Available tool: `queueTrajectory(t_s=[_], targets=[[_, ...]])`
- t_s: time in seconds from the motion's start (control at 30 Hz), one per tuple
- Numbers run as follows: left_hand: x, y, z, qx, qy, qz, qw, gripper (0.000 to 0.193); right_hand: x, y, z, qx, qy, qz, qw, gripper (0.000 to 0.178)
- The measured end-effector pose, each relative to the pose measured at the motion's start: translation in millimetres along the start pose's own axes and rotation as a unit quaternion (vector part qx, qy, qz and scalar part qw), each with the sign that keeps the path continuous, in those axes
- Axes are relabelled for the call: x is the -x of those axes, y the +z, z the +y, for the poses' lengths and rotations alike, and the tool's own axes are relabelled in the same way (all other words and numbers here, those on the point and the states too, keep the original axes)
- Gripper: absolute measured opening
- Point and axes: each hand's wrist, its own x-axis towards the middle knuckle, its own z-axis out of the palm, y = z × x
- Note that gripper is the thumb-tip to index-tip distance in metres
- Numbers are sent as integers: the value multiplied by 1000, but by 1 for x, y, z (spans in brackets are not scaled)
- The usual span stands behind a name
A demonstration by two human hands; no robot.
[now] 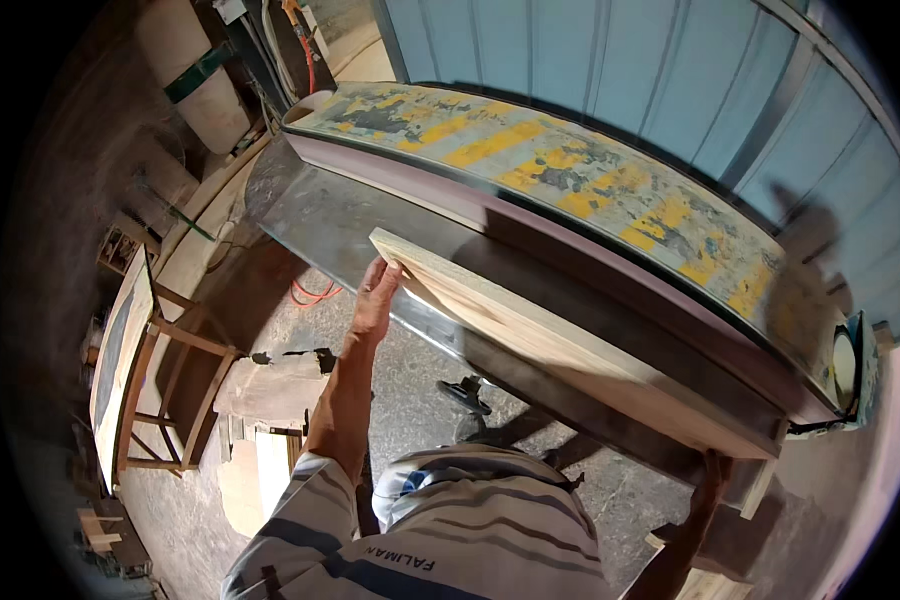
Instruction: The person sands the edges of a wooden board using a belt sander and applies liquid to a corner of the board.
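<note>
A long pale wooden board (530, 325) stands tilted on its edge over the dark metal bed of a long machine (315, 205). My left hand (378, 283) grips the board's left end, thumb and fingers closed around its corner. At the board's far right end, my right hand (712, 472) is closed on the lower corner; its fingers are partly hidden by the board and shadow. Behind the board runs the machine's raised pinkish fence (420, 185), topped by a worn cover (490, 145) with yellow stripes.
A light blue ribbed metal wall (610, 70) rises behind the machine. To the left stands a wooden-framed table (175, 370), with cardboard (275, 388) on the floor beside it. An orange hose (315, 293) lies under the machine bed. A handwheel (465, 395) sticks out below its front edge.
</note>
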Motion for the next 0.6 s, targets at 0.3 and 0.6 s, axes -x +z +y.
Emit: queueTrajectory(t_s=[0.3, 0.6], targets=[[-19, 24, -6, -136, -10, 76, 988, 41, -5, -33, -12, 161, 94, -58, 981, 24], [-56, 33, -79, -380, -58, 29, 923, 62, -23, -38, 7, 262, 140, -14, 955, 18]])
